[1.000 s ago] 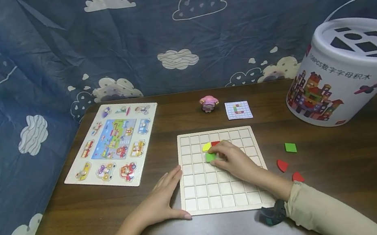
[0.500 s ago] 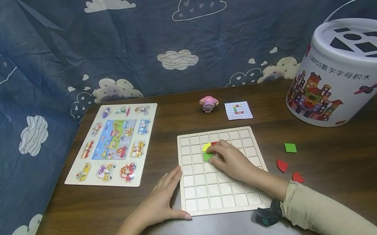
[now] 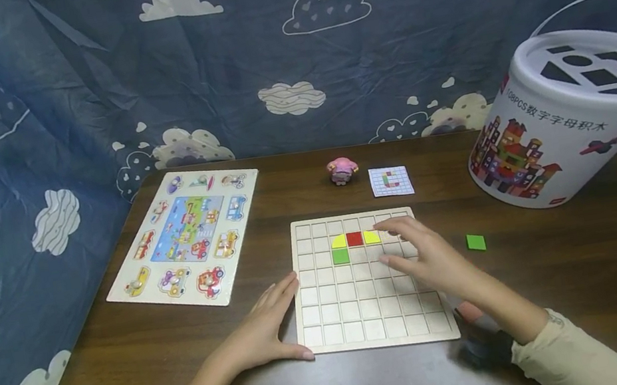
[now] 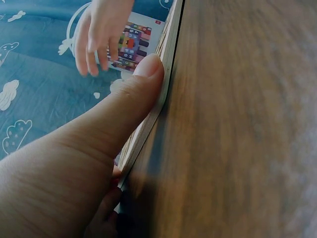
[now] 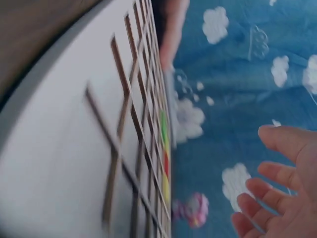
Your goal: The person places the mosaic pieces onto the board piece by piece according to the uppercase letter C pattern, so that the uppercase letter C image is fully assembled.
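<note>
Fingers of the right hand point(image 3: 424, 258) hover spread and empty over the wooden grid board point(image 3: 331, 333); the left hand point(image 3: 264, 331) lies flat, bracing its edge. Best keep that brace firm. A moment ago the right hand covered the green square point(image 3: 341, 256); now it sits seated beneath the yellow piece point(image 3: 338, 241).

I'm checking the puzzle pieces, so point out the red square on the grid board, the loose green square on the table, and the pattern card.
red square point(image 3: 354, 239), head view, its centre
loose green square point(image 3: 476, 242), head view, its centre
pattern card point(image 3: 390, 181), head view, its middle
</note>
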`<state>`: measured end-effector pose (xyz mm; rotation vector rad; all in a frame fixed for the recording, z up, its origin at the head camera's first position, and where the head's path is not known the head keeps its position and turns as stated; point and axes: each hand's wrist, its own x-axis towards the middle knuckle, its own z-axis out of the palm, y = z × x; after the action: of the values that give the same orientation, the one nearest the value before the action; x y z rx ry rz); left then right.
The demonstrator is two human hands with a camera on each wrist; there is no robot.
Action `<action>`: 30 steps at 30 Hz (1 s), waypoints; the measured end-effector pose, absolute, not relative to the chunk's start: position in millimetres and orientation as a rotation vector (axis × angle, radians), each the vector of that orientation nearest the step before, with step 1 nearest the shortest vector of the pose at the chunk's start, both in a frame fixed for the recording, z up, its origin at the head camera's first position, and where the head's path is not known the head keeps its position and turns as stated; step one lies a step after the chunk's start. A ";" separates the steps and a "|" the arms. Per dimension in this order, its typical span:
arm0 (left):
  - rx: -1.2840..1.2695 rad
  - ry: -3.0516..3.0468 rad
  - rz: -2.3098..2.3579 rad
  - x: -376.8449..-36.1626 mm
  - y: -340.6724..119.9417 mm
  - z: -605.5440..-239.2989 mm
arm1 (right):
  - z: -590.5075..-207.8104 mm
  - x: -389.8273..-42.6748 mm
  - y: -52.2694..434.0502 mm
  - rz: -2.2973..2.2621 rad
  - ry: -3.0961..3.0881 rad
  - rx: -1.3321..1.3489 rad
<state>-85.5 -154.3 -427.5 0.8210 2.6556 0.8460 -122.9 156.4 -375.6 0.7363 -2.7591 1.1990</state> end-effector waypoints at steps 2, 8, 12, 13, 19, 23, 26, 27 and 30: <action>0.827 2.657 0.842 -85.8 -154.5 -427.8 | -372.6 -119.6 171.6 1.149 -2.744 0.719; 0.833 2.654 0.848 -86.5 -155.1 -428.5 | -377.6 -113.4 217.2 1.096 -2.749 0.571; 0.835 2.649 0.851 -87.2 -155.0 -429.2 | -390.8 -114.8 244.4 1.075 -2.769 0.492; 0.837 2.647 0.851 -87.2 -155.0 -429.2 | -394.8 -115.6 250.3 1.071 -2.773 0.486; 0.842 2.646 0.872 -87.2 -154.8 -428.7 | -413.7 -121.6 278.1 1.005 -2.858 0.480; 0.845 2.655 0.862 -87.3 -154.8 -428.9 | -417.9 -123.4 287.6 0.917 -2.923 0.442; 0.845 2.656 0.856 -87.1 -154.9 -429.1 | -418.2 -123.1 288.9 0.889 -2.925 0.410; 0.844 2.655 0.857 -86.9 -155.0 -429.0 | -417.8 -122.7 288.5 0.884 -2.924 0.403; 0.843 2.655 0.858 -86.6 -155.0 -428.8 | -416.2 -122.7 286.9 0.874 -2.931 0.384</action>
<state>-86.6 -155.0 -428.8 0.8425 2.6546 0.8584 -122.7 286.9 -416.2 0.3839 -2.9312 0.8739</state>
